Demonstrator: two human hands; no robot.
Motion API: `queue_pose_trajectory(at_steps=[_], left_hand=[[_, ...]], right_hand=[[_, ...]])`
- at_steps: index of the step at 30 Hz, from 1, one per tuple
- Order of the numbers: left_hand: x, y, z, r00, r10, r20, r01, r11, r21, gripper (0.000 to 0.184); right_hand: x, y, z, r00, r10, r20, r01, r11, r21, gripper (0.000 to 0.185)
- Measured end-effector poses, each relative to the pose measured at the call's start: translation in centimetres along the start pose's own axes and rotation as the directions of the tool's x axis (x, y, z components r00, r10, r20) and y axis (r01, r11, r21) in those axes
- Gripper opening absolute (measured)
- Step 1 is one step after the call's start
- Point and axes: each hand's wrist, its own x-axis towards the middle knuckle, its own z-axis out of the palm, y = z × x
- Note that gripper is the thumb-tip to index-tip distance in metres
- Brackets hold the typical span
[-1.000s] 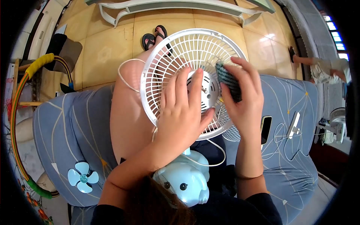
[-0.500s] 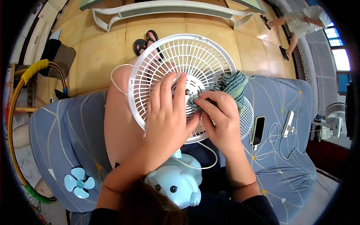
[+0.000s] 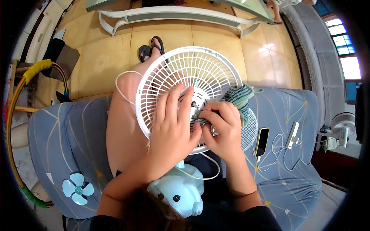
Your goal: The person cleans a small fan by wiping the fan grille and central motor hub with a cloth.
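A white fan cage (image 3: 216,57) rests above my lap, its open side up, with a light blue animal-shaped base (image 3: 183,190) below it. My left hand (image 3: 169,123) lies across the cage with its fingers stretched out, the fingertips by the hub (image 3: 198,96). In my right hand (image 3: 223,129) is a dark green striped cloth (image 3: 241,98), pinched near the hub; the rest of it hangs over the cage's right rim. A light blue fan blade (image 3: 78,189) lies on the sofa at the left.
The patterned sofa (image 3: 54,142) carries a phone (image 3: 262,141), a power strip (image 3: 293,134) and cables at the right. A round mesh piece (image 3: 249,133) shows beside the cage. Left stands a coloured hoop (image 3: 15,111). A person's leg (image 3: 275,11) is at the top right.
My right hand has brought the cloth from the cage's right side in to the hub. The other person has moved across the floor toward the top. The view has shifted slightly.
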Motion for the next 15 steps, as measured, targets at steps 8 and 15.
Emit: queue_pose_trajectory(at_steps=[8,15], left_hand=[[0.57,0.28,0.46,0.996,0.01,-0.086,-0.015,0.998,-0.058,0.046],[0.54,0.29,0.3,0.995,-0.004,-0.102,-0.002,0.998,-0.064,0.026]], right_hand=[[0.15,0.92,1.01,0.979,0.163,-0.123,-0.158,0.986,0.047,0.033],[-0.15,0.65,1.15,0.982,0.131,-0.136,-0.13,0.991,0.015,0.035]])
